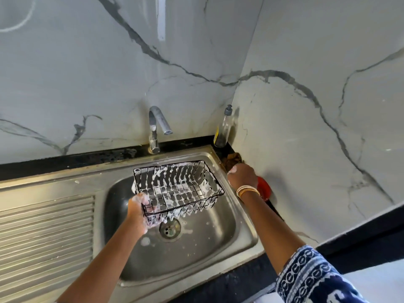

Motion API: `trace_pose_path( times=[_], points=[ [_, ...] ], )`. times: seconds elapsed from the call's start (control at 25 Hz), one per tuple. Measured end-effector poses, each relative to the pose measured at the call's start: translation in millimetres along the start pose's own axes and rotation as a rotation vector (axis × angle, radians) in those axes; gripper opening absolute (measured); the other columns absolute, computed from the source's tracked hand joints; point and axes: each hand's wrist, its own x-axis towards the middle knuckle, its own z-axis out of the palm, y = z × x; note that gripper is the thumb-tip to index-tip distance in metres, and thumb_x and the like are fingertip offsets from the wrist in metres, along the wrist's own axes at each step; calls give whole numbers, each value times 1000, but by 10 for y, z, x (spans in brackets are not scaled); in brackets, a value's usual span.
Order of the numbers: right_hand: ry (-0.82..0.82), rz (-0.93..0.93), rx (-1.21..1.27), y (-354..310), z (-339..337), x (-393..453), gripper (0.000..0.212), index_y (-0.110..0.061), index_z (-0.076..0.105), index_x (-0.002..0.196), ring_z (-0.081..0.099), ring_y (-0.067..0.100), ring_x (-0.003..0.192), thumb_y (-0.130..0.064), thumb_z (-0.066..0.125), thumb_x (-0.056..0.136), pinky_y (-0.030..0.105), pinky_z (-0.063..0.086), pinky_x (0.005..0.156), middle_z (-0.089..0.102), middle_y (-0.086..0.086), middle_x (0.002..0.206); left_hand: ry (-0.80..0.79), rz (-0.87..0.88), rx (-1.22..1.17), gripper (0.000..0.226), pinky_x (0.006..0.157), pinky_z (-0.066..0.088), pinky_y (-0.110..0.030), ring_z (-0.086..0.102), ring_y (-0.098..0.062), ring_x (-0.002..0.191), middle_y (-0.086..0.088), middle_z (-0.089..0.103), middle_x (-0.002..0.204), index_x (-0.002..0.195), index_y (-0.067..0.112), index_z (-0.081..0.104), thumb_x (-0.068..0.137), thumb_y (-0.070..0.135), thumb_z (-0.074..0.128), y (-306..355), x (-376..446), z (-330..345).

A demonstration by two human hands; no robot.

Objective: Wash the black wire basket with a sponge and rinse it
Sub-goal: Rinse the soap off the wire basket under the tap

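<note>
The left hand (142, 212) curls its fingers around the near-left rim of the soapy black wire basket (178, 188), held above the sink (244, 228) bowl. The right hand (242, 177) rests past the sink's right edge; whether its fingers hold anything cannot be told. Beyond the basket stands the tap (156, 125), with clear space between.

I've only got the one head cam here, wide-angle, looking forward and steeply down from above the sink (240, 219), close in, with the faucet (156, 127) mid-frame and the marble wall (87, 62) filling the upper half.
</note>
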Motion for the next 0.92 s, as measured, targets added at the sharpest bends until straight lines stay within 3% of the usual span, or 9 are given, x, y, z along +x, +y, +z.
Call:
trace_pose_path(
  times=[0.04, 0.16, 0.24, 0.4, 0.56, 0.64, 0.76, 0.84, 0.92],
  points=[
    [-47, -45, 67, -187, 67, 38, 22, -7, 72, 87, 66, 33, 92, -18, 55, 78, 29, 49, 74, 72, 13, 92, 6, -2, -1, 12, 59, 56, -44, 53, -30, 79, -15, 52, 96, 83, 12, 45, 92, 13, 37, 46, 11, -48],
    [-90, -201, 231, -713, 248, 83, 23, -8, 72, 92, 65, 30, 96, -15, 55, 79, 29, 49, 81, 72, 11, 98, 42, 3, 23, 13, 94, 45, -56, 51, -37, 110, -20, 47, 128, 95, 12, 48, 93, 23, 40, 109, 80, -198],
    [-138, -292, 295, -1066, 396, 119, 30, -11, 70, 106, 64, 28, 101, -13, 54, 80, 33, 51, 87, 70, 10, 108, 79, 4, 42, 20, 103, 37, -56, 43, -37, 122, -19, 39, 140, 106, 12, 47, 93, 27, 43, 150, 146, -309],
    [-423, -387, 393, -1687, 718, 237, 62, -15, 35, 143, 63, 27, 98, -13, 57, 85, 44, 53, 89, 49, 9, 142, 86, -46, 15, 16, 105, 36, -54, 43, -39, 123, -22, 40, 139, 99, 13, 48, 90, 26, 46, 203, 310, -483],
    [-524, -409, 390, -2076, 996, 268, 77, -20, 13, 151, 60, 28, 97, -2, 49, 86, 41, 52, 83, 41, 13, 145, 111, -24, 2, 8, 99, 42, -55, 53, -38, 112, -20, 48, 121, 90, 17, 45, 95, 22, 42, 281, 485, -553],
    [-478, -525, 279, -2139, 1078, 242, 78, -20, 15, 151, 54, 26, 107, 4, 47, 84, 45, 48, 96, 34, 12, 151, 112, -32, -15, 7, 98, 43, -56, 54, -39, 109, -21, 49, 119, 94, 16, 45, 96, 22, 42, 298, 552, -582],
    [-523, -781, 42, -2135, 1190, 328, 67, -16, 31, 149, 32, 23, 140, 7, 43, 87, 43, 33, 112, 23, 3, 158, 144, -44, 14, 6, 100, 42, -57, 52, -40, 113, -21, 49, 125, 94, 18, 48, 94, 23, 43, 337, 614, -597],
    [-579, -681, 299, -2154, 1252, 408, 48, -14, 49, 138, 52, 15, 121, -2, 44, 93, 37, 47, 98, 43, 7, 147, 147, -33, 29, 16, 94, 46, -50, 54, -37, 105, -20, 53, 115, 107, 15, 48, 94, 23, 43, 341, 647, -586],
    [-591, -250, 827, -2178, 1252, 462, 31, -5, 63, 121, 65, 9, 77, -12, 51, 94, 30, 57, 71, 68, 13, 109, 124, 1, 68, 30, 73, 43, -32, 49, -25, 80, -10, 48, 88, 124, 10, 43, 97, 23, 41, 369, 626, -562]
  ],
)
